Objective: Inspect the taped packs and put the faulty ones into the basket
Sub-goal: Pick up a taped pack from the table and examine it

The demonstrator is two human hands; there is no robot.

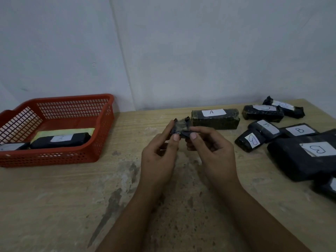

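Note:
Both hands hold one small black taped pack above the middle of the table. My left hand pinches its left end between thumb and fingers. My right hand pinches its right end the same way. The pack's far side is mostly hidden by my fingers. At the left stands a red mesh basket with two black labelled packs lying inside on a yellow sheet. Just behind my hands lies a long dark pack labelled A.
Several more black packs with white labels lie at the right: two marked B, a big one at the right edge, others behind. The wooden table is worn and stained. A grey wall rises behind.

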